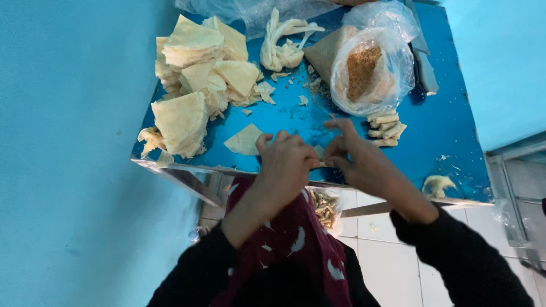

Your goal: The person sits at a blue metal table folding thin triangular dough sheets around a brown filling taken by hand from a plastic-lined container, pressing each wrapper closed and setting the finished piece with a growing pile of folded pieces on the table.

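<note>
My left hand (pixel 284 162) and my right hand (pixel 355 156) meet at the near edge of a blue table (pixel 443 142), fingers pinched together on a small pale piece of dough wrapper (pixel 320 152) between them. A loose triangular wrapper (pixel 244 140) lies just left of my left hand. Stacks of folded triangular wrappers (pixel 196 68) fill the table's left part. A clear plastic bag of brown crumbly filling (pixel 367 68) sits beyond my right hand. Several finished small rolls (pixel 385 128) lie just past my right hand's fingertips.
A twisted lump of dough scraps (pixel 281 48) lies at the back. One lone piece of dough (pixel 437 185) rests near the table's right front edge. Below the table edge a bag of small rolls (pixel 325 207) hangs over white floor tiles. Blue walls stand left and right.
</note>
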